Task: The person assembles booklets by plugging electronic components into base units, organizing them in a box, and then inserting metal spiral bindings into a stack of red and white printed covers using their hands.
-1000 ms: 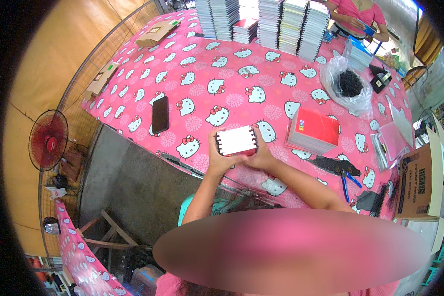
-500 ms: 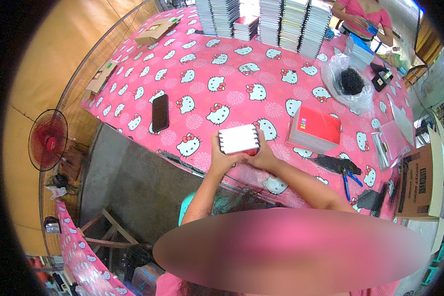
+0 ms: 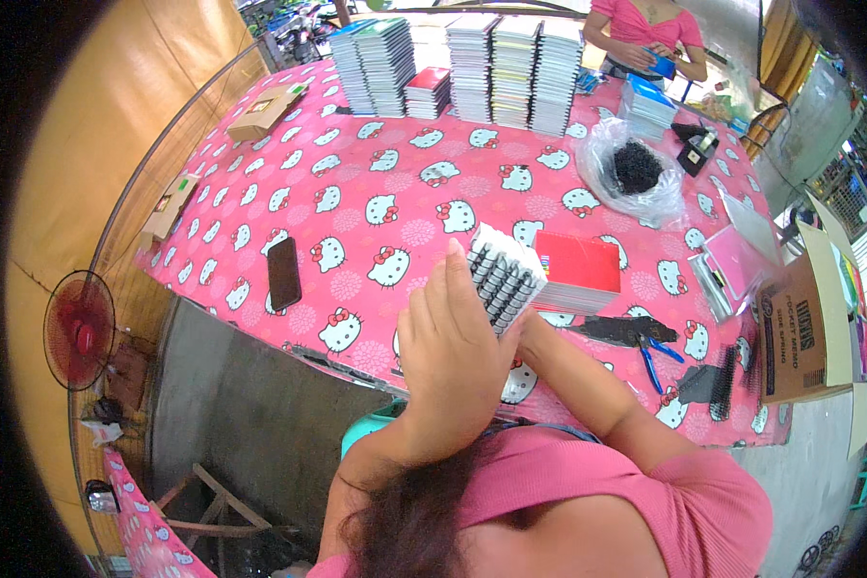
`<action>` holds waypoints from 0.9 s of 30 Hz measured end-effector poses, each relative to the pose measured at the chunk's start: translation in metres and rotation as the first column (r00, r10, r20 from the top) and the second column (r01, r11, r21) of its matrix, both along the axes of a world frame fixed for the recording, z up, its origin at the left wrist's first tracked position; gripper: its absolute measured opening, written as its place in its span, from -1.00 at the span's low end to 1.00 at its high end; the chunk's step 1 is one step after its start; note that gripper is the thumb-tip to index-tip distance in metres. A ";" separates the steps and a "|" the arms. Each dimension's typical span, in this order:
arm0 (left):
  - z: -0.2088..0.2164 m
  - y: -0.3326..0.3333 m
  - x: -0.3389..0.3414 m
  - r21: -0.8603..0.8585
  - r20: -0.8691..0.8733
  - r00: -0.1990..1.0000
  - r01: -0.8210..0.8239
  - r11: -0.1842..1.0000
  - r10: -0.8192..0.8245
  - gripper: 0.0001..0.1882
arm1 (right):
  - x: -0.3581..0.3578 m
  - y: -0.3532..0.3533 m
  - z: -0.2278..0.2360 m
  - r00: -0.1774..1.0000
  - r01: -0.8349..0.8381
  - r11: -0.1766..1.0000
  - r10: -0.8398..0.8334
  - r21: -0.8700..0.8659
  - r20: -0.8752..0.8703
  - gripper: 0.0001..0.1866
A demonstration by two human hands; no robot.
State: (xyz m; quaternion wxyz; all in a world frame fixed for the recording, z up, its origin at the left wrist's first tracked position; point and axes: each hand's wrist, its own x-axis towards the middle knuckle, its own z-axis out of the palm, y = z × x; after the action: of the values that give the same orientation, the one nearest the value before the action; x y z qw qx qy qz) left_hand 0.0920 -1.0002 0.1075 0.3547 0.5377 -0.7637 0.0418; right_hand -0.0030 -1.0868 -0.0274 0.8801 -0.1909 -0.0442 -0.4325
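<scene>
A small stack of black-spiral notebooks [image 3: 503, 279] is tilted between my two hands, over the near part of the pink table. My left hand [image 3: 448, 342] presses along its left side, fingers long and close together. My right hand [image 3: 518, 339] supports it from the lower right, its fingers mostly hidden behind the stack. The spiral edges of several notebooks face up toward me. Just right of them sits a block of red-covered notebooks [image 3: 578, 265], lying on the table.
Blue-handled pliers [image 3: 653, 358], black spiral combs [image 3: 722, 380] and an open cardboard box [image 3: 795, 332] lie to the right. A phone [image 3: 283, 274] is at left. Behind are a plastic bag with black bits [image 3: 636, 169], tall notebook stacks [image 3: 470, 72] and a person [image 3: 645, 48] holding something blue.
The notebook stack has been raised toward me and turned, so its spirals now show instead of a white face. My left hand has moved up along its side. The view has shifted.
</scene>
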 end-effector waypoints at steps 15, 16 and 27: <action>-0.122 -0.080 0.058 0.138 -0.795 0.578 0.468 0.873 -0.184 -0.05 | -0.005 -0.002 -0.017 0.262 0.321 0.562 -0.826 -0.762 -0.498 -0.11; -0.144 -0.083 0.063 0.170 -0.818 0.557 0.473 0.865 -0.144 0.01 | 0.001 -0.002 -0.029 0.276 0.309 0.557 -0.828 -0.771 -0.488 -0.10; -0.227 -0.093 0.076 0.338 -0.902 0.424 0.570 0.749 0.085 0.00 | 0.006 -0.010 -0.085 0.260 0.233 0.597 -0.799 -0.768 -0.542 -0.10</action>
State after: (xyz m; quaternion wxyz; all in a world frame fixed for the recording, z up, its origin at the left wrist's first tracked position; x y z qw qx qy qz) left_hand 0.1679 -1.0933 -0.1198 0.5048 0.4359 -0.5112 -0.5420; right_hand 0.0031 -1.0965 -0.1121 0.4697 -0.6224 0.3503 -0.5190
